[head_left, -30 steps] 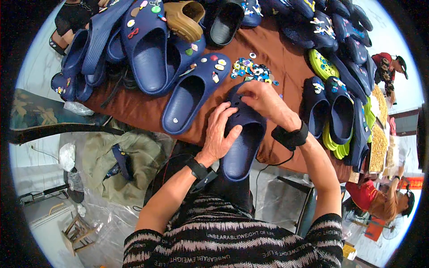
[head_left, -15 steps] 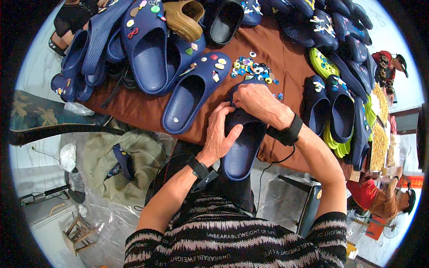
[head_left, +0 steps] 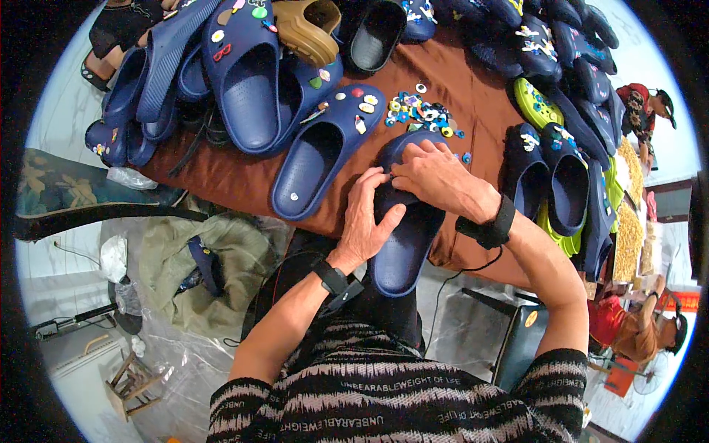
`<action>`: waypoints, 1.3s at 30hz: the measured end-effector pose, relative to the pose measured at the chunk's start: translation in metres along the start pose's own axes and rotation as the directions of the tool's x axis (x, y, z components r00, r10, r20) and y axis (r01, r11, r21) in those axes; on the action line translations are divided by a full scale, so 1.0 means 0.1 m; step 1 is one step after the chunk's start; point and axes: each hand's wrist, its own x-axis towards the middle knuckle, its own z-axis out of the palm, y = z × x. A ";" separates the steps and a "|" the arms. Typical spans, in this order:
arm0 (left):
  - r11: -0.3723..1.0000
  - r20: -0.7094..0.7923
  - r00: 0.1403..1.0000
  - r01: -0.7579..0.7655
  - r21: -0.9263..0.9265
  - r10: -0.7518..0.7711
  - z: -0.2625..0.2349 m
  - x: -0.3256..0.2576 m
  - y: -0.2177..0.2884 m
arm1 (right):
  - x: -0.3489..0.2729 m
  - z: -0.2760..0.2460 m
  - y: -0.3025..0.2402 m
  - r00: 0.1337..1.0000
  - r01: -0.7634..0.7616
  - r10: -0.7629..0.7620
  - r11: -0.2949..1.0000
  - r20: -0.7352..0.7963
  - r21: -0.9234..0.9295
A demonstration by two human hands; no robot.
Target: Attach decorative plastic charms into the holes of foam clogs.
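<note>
Both hands, left (head_left: 367,221) and right (head_left: 436,177), pressed on clog (head_left: 405,236) mid-frame; overhanging table (head_left: 473,96) edge, clog could be tipped off.

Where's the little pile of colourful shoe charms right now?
In the head view, the pile of charms lies on the brown tablecloth just beyond the right hand, between the decorated navy clog and the lime-green clog.

Navy clog (head_left: 405,244) lies lengthwise on the brown table edge; toe seemingly hidden
</note>
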 end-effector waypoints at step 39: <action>0.999 0.060 0.998 0.000 0.039 -0.002 -0.05 0.04 0.07 | -0.47 0.29 1.09 0.803 -0.247 0.495 0.783 -0.332 0.570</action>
